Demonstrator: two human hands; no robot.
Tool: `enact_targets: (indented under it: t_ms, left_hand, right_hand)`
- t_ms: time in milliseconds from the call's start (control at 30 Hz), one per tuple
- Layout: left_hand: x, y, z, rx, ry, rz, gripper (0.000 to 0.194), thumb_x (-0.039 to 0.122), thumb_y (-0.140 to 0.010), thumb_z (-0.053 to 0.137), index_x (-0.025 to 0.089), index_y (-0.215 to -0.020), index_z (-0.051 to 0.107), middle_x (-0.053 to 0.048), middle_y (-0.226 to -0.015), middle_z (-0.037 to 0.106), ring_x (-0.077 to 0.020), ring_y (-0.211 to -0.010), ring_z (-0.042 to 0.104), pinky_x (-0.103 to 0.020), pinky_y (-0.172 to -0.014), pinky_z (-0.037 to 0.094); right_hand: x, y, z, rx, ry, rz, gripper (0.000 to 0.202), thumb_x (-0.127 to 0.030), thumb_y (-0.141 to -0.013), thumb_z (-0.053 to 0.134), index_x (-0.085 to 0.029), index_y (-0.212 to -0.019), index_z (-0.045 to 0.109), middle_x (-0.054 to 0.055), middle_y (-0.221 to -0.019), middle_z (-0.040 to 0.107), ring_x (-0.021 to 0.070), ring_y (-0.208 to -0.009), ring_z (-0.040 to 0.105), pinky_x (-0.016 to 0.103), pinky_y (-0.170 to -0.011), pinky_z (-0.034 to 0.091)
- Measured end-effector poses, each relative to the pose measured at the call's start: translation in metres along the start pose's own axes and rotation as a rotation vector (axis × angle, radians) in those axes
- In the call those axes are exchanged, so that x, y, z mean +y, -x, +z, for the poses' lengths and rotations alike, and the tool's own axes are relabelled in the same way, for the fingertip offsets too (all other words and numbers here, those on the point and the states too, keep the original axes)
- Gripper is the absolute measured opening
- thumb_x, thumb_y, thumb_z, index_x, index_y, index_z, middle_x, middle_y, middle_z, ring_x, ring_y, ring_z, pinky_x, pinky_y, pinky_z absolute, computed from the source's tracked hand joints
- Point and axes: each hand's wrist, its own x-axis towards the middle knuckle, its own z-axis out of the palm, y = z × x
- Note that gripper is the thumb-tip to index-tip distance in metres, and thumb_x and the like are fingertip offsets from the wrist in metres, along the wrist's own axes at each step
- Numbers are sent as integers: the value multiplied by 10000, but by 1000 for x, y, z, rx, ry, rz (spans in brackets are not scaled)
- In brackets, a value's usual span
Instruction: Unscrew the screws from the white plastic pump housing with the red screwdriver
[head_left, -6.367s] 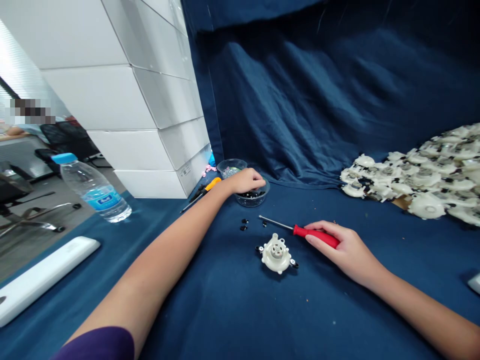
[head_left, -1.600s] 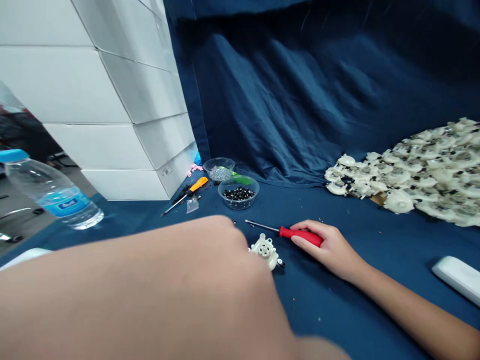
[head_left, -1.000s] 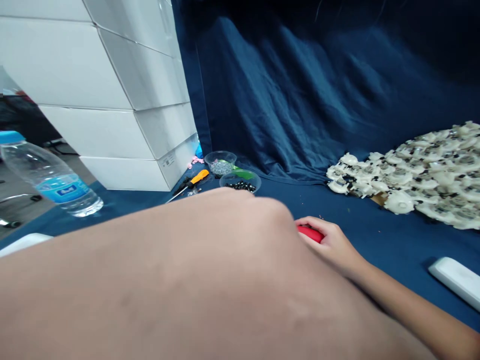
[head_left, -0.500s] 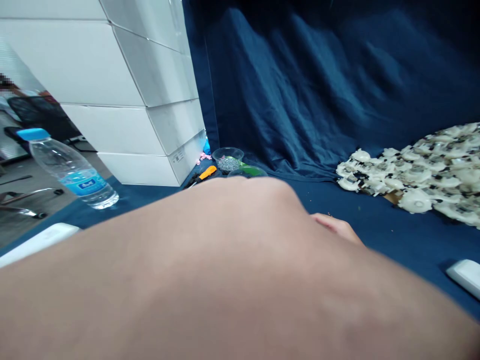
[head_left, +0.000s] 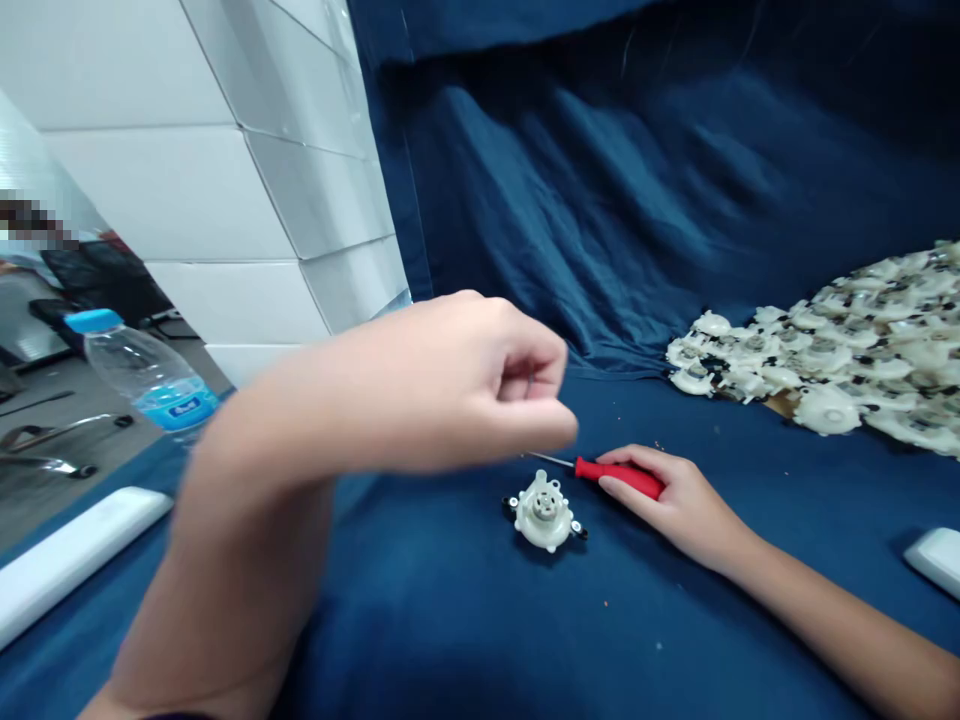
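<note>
My left hand [head_left: 487,390] hangs in the air at mid-view, fingers curled in and thumb alongside. Whatever they may hold is hidden or too small to name. Resting on the blue cloth, my right hand [head_left: 679,497] is closed around the red handle of a screwdriver [head_left: 626,478], whose thin metal shaft points left. A single round white plastic motor housing [head_left: 544,512], with a metal motor in its centre and dark tabs at its sides, lies on the cloth just below the left hand. It is apart from both hands.
Many similar white housings [head_left: 829,410] are heaped at the right. White boxes [head_left: 180,190] are stacked at the left, near a water bottle [head_left: 169,390] and a long white object [head_left: 82,555]. Another white object [head_left: 937,560] sits at the right edge. A dark blue curtain [head_left: 562,200] hangs behind.
The arm that filled the lower view has drawn back, and my left hand now shows at mid-view. My right hand, the screwdriver and the single housing have come into sight.
</note>
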Motion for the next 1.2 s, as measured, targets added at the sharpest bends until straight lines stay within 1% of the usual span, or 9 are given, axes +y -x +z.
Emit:
enact_targets:
  t_ms: [100, 200, 267, 367, 467, 633, 800, 1000, 1200]
  left_hand:
    - [6, -29, -6, -11, -131, 102, 269, 449, -865, 585, 230, -882, 741, -6, -798, 693, -208, -768, 641, -310, -638, 426]
    - [-25, -76, -1, -26, -136, 102, 292, 404, -842, 619, 232, -1040, 746, -13, -1013, 774, -206, -920, 695, -276, -733, 482]
    - [-52, -102, 10, -124, -142, 34, 459, 475, -814, 687, 234, -1204, 718, -37, -1183, 777, -228, -1059, 704, -268, -855, 512]
    - [-78, -123, 29, -198, -188, -23, 703, 651, -742, 759, 244, -1311, 694, -90, -1376, 715, -302, -1193, 672, -325, -982, 509]
    - [-85, -128, 42, -226, -222, -52, 833, 743, -775, 682, 239, -1435, 621, -125, -1544, 594, -359, -1324, 599, -401, -1095, 467]
    - [-87, -132, 46, -261, -229, -44, 988, 690, -708, 751, 262, -1559, 486, -99, -1591, 547, -335, -1351, 581, -347, -1096, 475]
    - [-87, -137, 44, -302, -227, -39, 962, 605, -673, 798, 298, -1535, 499, -70, -1591, 548, -305, -1325, 595, -313, -1057, 498]
    - [-87, -143, 48, -293, -239, -64, 985, 589, -641, 814, 240, -1516, 529, -104, -1512, 615, -308, -1238, 646, -314, -985, 533]
    - [-94, -151, 56, -278, -273, -75, 791, 585, -659, 782, 261, -1373, 675, -67, -1388, 711, -311, -1181, 682, -320, -976, 531]
  right_hand:
    - [-1, 0, 1, -11, 9, 5, 279, -530, -992, 670, -317, -1140, 774, 16, -1182, 797, 285, -1038, 739, 405, -939, 537]
    - [-1, 0, 2, -31, 8, 7, 266, -534, -1005, 659, -330, -1139, 764, 0, -1173, 792, 267, -1030, 731, 388, -911, 528]
    - [-2, 0, 2, -40, 6, 10, 261, -536, -1009, 655, -336, -1140, 758, -6, -1170, 789, 263, -1028, 725, 388, -909, 520]
    - [-3, 0, 2, -51, 1, 11, 252, -539, -1015, 647, -347, -1138, 753, -17, -1173, 785, 259, -1034, 719, 387, -914, 512]
    - [-4, 0, 1, -57, -1, 11, 251, -543, -1020, 639, -351, -1137, 750, -24, -1174, 783, 255, -1037, 717, 384, -916, 508]
    - [-2, -1, 2, -53, 2, 1, 248, -540, -1016, 643, -345, -1127, 751, -27, -1153, 788, 248, -1024, 722, 378, -914, 510]
    - [-1, -3, 4, -47, 6, 1, 249, -531, -1010, 648, -337, -1127, 754, -20, -1158, 791, 254, -1029, 724, 380, -915, 516]
    - [-2, -3, 3, -50, 20, 3, 273, -543, -1011, 641, -328, -1137, 753, -9, -1164, 791, 259, -1024, 724, 388, -913, 517]
    - [-3, -2, 2, -72, 40, -8, 263, -538, -1019, 633, -339, -1148, 747, -15, -1189, 786, 257, -1049, 725, 393, -932, 523]
